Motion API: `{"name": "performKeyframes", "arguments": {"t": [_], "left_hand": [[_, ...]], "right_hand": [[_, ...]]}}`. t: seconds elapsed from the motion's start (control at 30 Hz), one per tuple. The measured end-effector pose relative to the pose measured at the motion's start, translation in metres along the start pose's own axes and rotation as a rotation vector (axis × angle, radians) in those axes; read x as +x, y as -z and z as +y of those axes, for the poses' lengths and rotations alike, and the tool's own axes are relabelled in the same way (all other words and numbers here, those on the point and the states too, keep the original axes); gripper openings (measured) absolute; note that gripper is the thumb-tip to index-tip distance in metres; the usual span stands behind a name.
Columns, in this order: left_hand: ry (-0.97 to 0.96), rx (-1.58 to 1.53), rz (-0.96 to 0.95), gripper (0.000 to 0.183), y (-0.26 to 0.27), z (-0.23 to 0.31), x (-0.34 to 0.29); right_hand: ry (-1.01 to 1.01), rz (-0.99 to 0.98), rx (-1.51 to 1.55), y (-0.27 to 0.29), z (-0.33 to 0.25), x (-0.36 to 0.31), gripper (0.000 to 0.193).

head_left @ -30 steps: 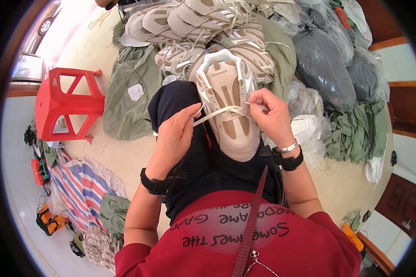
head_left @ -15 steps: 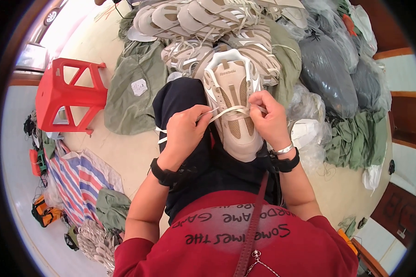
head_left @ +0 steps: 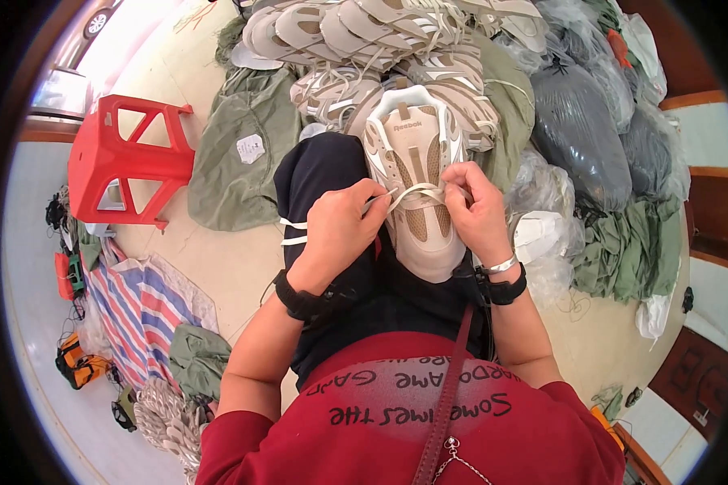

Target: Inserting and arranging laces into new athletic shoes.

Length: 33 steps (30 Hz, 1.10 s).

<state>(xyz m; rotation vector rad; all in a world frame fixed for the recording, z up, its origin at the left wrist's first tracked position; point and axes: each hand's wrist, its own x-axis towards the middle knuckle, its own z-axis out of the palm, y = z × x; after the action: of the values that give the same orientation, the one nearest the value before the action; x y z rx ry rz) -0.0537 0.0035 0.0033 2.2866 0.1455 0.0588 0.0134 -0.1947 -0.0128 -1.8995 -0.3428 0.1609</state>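
A beige and white sneaker (head_left: 416, 174) rests on my lap, toe toward me. A cream shoelace (head_left: 412, 194) runs across its upper. My left hand (head_left: 340, 230) pinches the lace at the shoe's left side, with loose lace ends trailing left over my dark trousers. My right hand (head_left: 477, 214) grips the lace at the right eyelets. Both wrists wear black bands, and the right also carries a silver bracelet.
A pile of similar beige sneakers (head_left: 364, 32) lies ahead on olive cloth sacks (head_left: 239, 153). Grey plastic bags (head_left: 578, 129) and green cloth (head_left: 631, 242) sit at right. A red plastic stool (head_left: 125, 158) and a striped sheet (head_left: 141, 303) are at left.
My left hand has closed in toward the shoe and the lace span between my hands has shortened. The right hand stays at the eyelets.
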Motion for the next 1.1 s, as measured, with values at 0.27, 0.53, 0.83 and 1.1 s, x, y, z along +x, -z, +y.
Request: {"name": "performKeyframes", "arguments": {"t": [0.27, 0.53, 0.83, 1.1], "left_hand": [[-0.070, 0.048, 0.064, 0.009, -0.006, 0.006, 0.010], [-0.156, 0.284, 0.040, 0.009, -0.011, 0.010, 0.017], [-0.496, 0.234, -0.071, 0.032, 0.029, 0.011, 0.032], [-0.639, 0.369, -0.252, 0.034, 0.042, 0.012, 0.057]], "right_hand": [[0.016, -0.003, -0.015, 0.001, 0.000, 0.000, 0.012], [-0.004, -0.007, -0.011, 0.001, -0.002, 0.000, 0.013], [-0.004, -0.003, 0.003, 0.000, 0.006, 0.000, 0.013], [0.019, -0.021, 0.081, -0.002, 0.011, 0.001, 0.014]]}}
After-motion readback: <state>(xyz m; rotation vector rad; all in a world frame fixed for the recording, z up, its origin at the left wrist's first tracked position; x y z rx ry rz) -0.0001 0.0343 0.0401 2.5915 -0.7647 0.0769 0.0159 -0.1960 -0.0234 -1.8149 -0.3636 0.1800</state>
